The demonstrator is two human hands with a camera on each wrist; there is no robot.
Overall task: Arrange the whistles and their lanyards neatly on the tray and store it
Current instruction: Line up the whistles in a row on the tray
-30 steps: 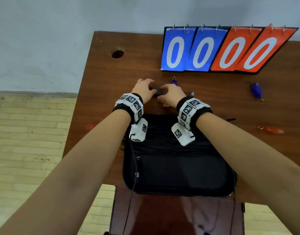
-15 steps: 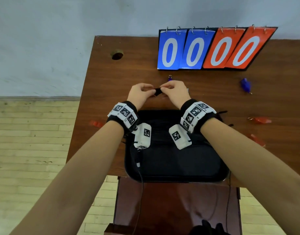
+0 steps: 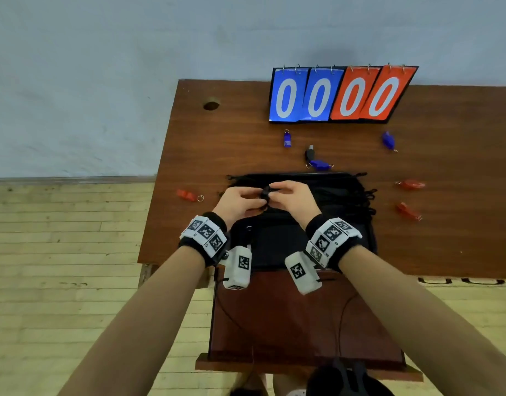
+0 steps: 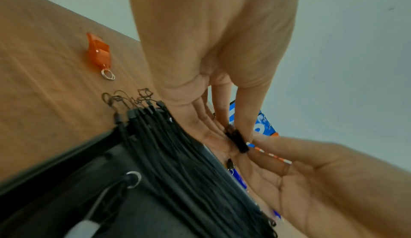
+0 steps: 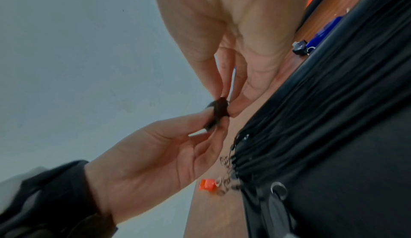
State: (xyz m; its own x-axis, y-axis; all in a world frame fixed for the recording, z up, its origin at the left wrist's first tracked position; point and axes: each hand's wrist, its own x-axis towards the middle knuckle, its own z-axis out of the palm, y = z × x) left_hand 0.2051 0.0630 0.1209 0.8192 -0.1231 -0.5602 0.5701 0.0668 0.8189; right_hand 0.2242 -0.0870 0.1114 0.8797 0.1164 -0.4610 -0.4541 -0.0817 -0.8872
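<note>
Two hands meet above the black rectangular tray [image 3: 369,238]: my left hand [image 3: 236,202] and right hand [image 3: 296,200] both pinch a small black whistle [image 3: 265,194] between thumb and fingers [image 4: 242,118], held clear of the tray. Black cord lanyards [image 4: 177,154] lie bundled across the tray's far part, ends overhanging its rim. On the brown wooden bench [image 3: 206,150], an orange plastic whistle [image 3: 187,194] lies left of the tray, three blue whistles [image 3: 319,164] beyond it, two red whistles [image 3: 411,184] right of it.
</note>
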